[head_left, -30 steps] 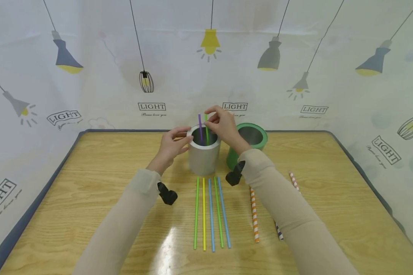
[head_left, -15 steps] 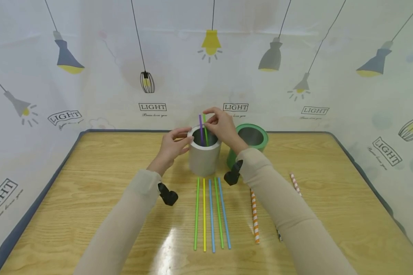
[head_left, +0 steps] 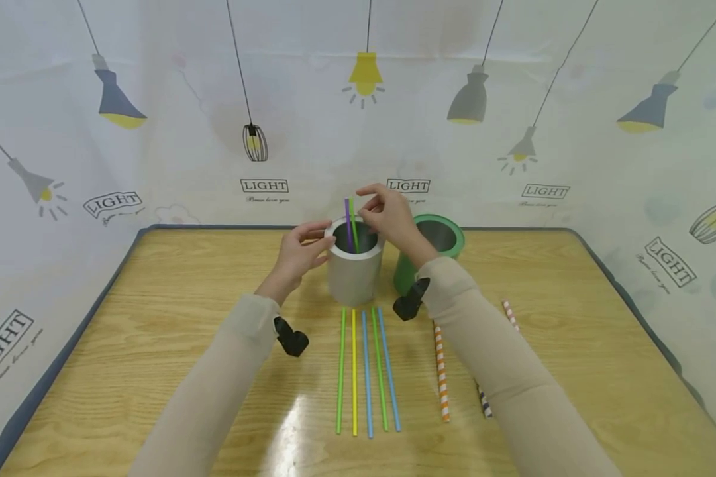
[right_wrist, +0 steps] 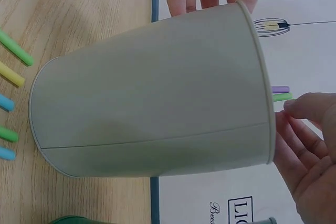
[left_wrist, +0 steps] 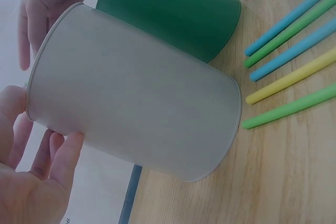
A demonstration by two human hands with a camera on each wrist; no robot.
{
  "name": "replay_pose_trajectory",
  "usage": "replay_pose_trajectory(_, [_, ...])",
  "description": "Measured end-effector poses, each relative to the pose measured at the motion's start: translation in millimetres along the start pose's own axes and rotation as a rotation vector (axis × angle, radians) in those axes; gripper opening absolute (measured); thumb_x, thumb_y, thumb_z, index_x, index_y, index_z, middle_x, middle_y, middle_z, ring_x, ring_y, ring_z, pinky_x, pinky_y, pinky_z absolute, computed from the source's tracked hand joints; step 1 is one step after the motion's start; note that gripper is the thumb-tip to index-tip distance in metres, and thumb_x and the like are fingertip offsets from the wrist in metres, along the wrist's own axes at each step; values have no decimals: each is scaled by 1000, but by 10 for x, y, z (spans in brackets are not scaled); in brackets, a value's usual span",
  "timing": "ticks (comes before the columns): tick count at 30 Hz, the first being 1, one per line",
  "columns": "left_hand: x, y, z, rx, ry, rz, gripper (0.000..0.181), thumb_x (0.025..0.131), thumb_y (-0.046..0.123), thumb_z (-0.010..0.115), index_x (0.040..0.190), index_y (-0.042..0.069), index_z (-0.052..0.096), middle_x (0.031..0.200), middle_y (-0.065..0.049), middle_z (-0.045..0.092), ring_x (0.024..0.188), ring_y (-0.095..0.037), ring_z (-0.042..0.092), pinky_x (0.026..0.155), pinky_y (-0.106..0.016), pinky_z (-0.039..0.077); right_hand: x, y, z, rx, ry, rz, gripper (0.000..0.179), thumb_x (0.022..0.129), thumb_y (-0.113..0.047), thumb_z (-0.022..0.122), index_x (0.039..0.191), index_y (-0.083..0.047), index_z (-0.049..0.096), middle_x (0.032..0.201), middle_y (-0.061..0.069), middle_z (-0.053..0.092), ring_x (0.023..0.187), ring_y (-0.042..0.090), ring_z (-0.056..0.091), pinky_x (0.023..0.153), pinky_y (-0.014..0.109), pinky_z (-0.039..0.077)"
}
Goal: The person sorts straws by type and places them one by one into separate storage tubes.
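- Pale can point(head_left: 354, 281) stands upright at the far middle of the table point(head_left: 125, 318), green can point(head_left: 403, 273) beside it on the right
- Purple straw point(head_left: 348, 225) and green straw point(head_left: 354, 228) both sit in the pale can, tops above the rim, close together
- Your left hand point(head_left: 295, 255) holds the can at its left rim, thumb on the near side, other fingers bent round the far side
- Your right hand point(head_left: 393, 215) is at the right of the opening, fingers loosely bent, thumb tip just beside the green straw; no pinch on it that you can make out
- Judgement on the straws: very light, smooth, likely slippery; thin walls should dent under a hard squeeze, so take them lightly near the top end
- Judgement on the can: stiff wall, seam down one side, probably light enough to tip; steady it by the left rim as you have it
- Five loose straws point(head_left: 366, 371) lie near, side by side; they could roll, so pinch mid-length
- Orange-and-white straw point(head_left: 441, 374) lies to their right, looks like paper: likely grippier, easily creased
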State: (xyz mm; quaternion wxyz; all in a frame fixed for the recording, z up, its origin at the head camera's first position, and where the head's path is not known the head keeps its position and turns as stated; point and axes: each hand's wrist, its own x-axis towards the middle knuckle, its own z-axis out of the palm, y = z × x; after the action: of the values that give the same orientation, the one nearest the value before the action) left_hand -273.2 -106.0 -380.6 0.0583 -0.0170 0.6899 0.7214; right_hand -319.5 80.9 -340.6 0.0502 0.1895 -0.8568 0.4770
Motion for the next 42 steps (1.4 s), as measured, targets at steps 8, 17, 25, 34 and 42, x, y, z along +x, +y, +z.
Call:
replay_pose_trajectory(8, [34, -6, 16, -3, 2, -7, 39, 86, 11, 64, 125, 9, 56, 117, -13, 51, 108, -27, 53, 80, -36, 53, -175, -53, -157, 16, -27, 17, 28, 86, -4, 62, 114, -3, 59, 86, 14, 62, 73, 22, 60, 55, 29, 56])
replay_pose_trajectory(17, [24, -18, 1, 5, 8, -15, 40, 86, 10, 64, 125, 8, 55, 117, -14, 50, 107, -27, 53, 80, -33, 53, -401, -70, -229, 17, -116, 16, 28, 86, -4, 62, 113, 1, 58, 85, 14, 60, 75, 25, 61, 58, 35, 57])
replay_pose_trajectory(25, [3, 11, 12, 1, 1, -10, 40, 86, 10, 64, 125, 8, 56, 116, -13, 51, 104, -25, 52, 80, -33, 53, -617, -41, -241, -45, -133, 5, 25, 85, -9, 65, 108, -1, 61, 84, 10, 64, 74, 23, 62, 56, 33, 56])
replay_pose_trajectory(34, [0, 4, 12, -9, 0, -11, 41, 86, 10, 64, 126, 7, 55, 117, -13, 50, 105, -26, 53, 79, -32, 53, -876, 10, -223, -86, -174, -19, 20, 84, -8, 66, 103, -3, 64, 85, 7, 66, 75, 18, 61, 61, 27, 53])
replay_pose_trajectory(42, [-5, 2, 21, -9, -5, -8, 41, 86, 10, 64, 126, 7, 55, 117, -13, 50, 105, -25, 52, 80, -33, 53, -1095, 241, -121, -41, -194, -24, 22, 82, -1, 67, 103, 3, 63, 84, 8, 66, 76, 19, 60, 67, 28, 53])
